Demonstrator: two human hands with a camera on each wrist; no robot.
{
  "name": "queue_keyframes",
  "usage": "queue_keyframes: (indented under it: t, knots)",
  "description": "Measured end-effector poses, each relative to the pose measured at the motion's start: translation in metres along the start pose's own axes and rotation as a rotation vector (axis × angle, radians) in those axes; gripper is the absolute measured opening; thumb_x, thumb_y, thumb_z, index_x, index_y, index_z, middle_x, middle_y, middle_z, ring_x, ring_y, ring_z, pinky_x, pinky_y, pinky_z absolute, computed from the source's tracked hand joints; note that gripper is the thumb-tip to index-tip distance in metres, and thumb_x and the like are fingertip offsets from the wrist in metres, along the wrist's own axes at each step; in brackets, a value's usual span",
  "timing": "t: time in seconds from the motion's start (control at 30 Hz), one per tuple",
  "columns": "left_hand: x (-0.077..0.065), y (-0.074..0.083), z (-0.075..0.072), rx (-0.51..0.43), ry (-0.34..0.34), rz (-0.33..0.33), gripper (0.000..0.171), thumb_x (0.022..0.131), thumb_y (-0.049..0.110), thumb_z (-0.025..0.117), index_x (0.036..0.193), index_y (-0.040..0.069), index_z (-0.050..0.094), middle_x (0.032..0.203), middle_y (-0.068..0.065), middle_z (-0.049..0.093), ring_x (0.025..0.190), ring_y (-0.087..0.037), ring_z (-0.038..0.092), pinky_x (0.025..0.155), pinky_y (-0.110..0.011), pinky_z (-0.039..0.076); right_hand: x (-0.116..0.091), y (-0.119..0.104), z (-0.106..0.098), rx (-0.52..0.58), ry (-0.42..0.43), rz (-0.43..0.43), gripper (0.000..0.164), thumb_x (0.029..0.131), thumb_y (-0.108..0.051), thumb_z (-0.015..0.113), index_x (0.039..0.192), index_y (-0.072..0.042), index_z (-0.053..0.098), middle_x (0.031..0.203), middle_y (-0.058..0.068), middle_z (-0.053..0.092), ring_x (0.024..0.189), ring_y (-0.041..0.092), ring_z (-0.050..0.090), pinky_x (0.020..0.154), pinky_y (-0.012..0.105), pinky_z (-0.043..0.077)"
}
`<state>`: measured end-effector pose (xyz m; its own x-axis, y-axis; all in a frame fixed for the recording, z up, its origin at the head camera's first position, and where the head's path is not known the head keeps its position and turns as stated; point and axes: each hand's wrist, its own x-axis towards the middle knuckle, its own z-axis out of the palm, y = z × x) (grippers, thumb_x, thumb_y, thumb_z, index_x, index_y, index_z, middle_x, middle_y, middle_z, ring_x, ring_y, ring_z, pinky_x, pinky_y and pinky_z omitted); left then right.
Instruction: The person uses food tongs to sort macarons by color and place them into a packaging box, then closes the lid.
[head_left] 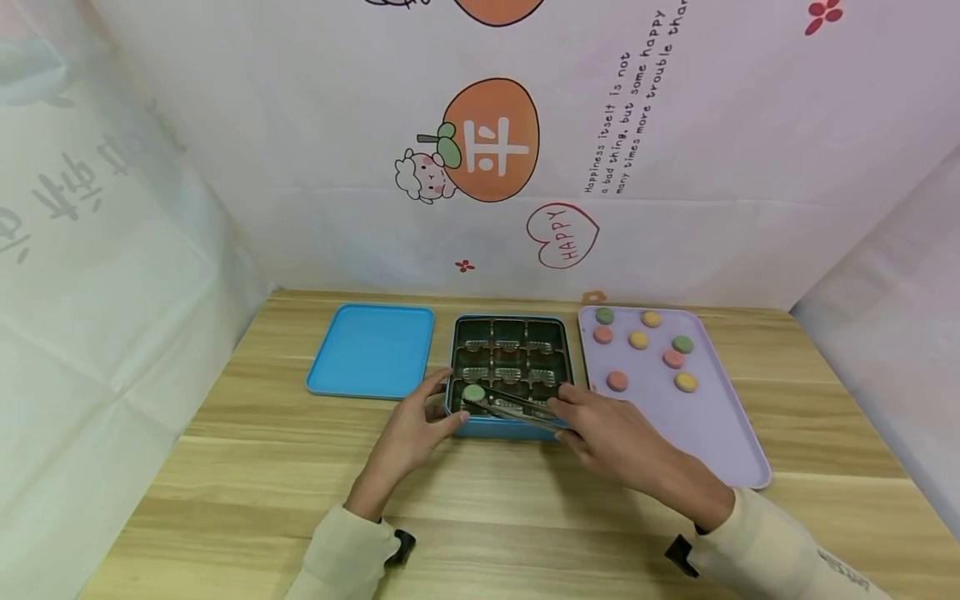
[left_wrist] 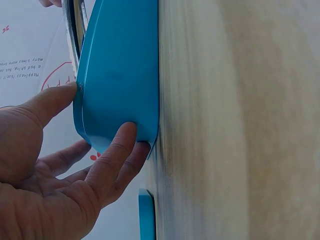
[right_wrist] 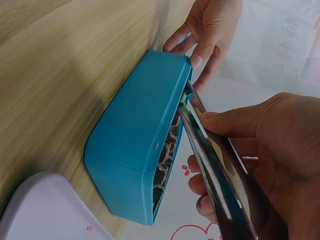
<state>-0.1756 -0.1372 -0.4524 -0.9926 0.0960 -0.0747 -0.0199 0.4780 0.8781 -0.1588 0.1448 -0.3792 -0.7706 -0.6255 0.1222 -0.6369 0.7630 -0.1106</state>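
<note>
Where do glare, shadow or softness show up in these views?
Head: soft shadow on the table before the box, small glints in its insert; right wrist: bright streaks along the tongs; left wrist: the table looks soft.

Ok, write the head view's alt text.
Tongs in a person's right hand hold a green disc at the near left corner of a compartmented blue box, which the left hand grips. A blue lid lies left; a lilac tray with eight discs, right.
</note>
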Motion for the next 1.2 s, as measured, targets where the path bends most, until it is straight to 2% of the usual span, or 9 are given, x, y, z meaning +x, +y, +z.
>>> queue_keyframes:
  t: [0.5, 0.83, 1.03, 1.2]
  knots:
    - [0.000, 0.000, 0.000, -0.001, -0.004, 0.005, 0.071, 0.098, 0.026, 0.077, 0.161, 0.022, 0.044, 0.157, -0.018, 0.052, 0.124, -0.036, 0.067, 0.092, -0.050, 0.058, -0.002, -0.001, 0.000, 0.010, 0.000, 0.027, 0.038, 0.090, -0.014, 0.083, 0.125, -0.001, 0.075, 0.097, 0.002, 0.061, 0.071, 0.007, 0.050, 0.057, 0.021, 0.041]
    - [0.000, 0.000, 0.000, 0.005, 0.000, 0.003, 0.071, 0.098, 0.027, 0.077, 0.160, 0.023, 0.045, 0.157, -0.017, 0.053, 0.123, -0.035, 0.068, 0.093, -0.050, 0.058, -0.004, 0.000, 0.000, 0.002, 0.023, 0.019, 0.037, 0.090, -0.014, 0.084, 0.124, -0.003, 0.075, 0.105, 0.006, 0.067, 0.076, 0.011, 0.059, 0.057, 0.023, 0.046]
    - [0.000, 0.000, 0.000, 0.009, 0.000, 0.004, 0.071, 0.097, 0.026, 0.078, 0.160, 0.022, 0.045, 0.156, -0.017, 0.053, 0.123, -0.034, 0.068, 0.092, -0.050, 0.058, -0.008, 0.001, -0.005, 0.023, 0.030, 0.039, 0.036, 0.090, -0.015, 0.083, 0.124, -0.004, 0.075, 0.101, 0.002, 0.064, 0.072, 0.006, 0.055, 0.056, 0.022, 0.045]
    - [0.001, -0.001, 0.000, 0.010, 0.002, 0.003, 0.071, 0.097, 0.027, 0.078, 0.160, 0.023, 0.045, 0.156, -0.016, 0.053, 0.122, -0.033, 0.068, 0.092, -0.049, 0.058, -0.012, 0.004, -0.013, 0.048, 0.049, 0.075, 0.035, 0.091, -0.014, 0.082, 0.124, -0.005, 0.076, 0.105, 0.001, 0.066, 0.072, 0.004, 0.055, 0.055, 0.022, 0.045]
